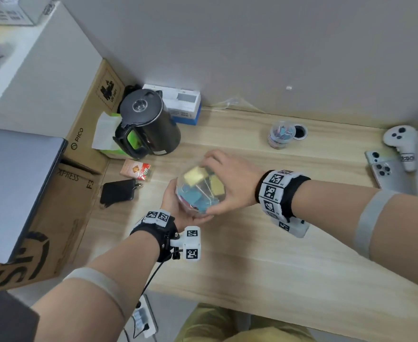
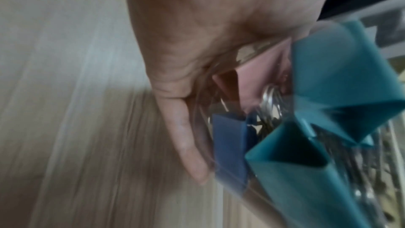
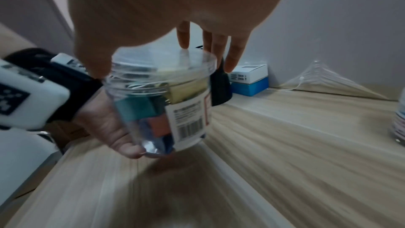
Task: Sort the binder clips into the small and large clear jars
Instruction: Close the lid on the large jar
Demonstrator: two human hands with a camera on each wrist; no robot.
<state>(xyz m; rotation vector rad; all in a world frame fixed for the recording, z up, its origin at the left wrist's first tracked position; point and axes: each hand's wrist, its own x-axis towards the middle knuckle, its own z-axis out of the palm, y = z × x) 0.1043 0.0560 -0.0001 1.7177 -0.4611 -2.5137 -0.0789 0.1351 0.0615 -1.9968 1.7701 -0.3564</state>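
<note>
Jars (image 1: 280,135) two: left hand (image 1: 172,202), right hand (image 1: 232,181) hold large jar (image 1: 199,191).

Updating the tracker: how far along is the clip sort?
Done: small jar stands at the back of the desk, holding small clips; no loose clips in view. In hand: left hand holds the large jar of big clips, right hand grips its lid. Left: likely screw it shut, set it down.

The large jar (image 1: 184,180) mid-frame, clips (image 1: 195,177) inside, over the bench (image 1: 277,255); small jar (image 1: 277,141) upper right; kettle (image 1: 148,124) upper left.
</note>
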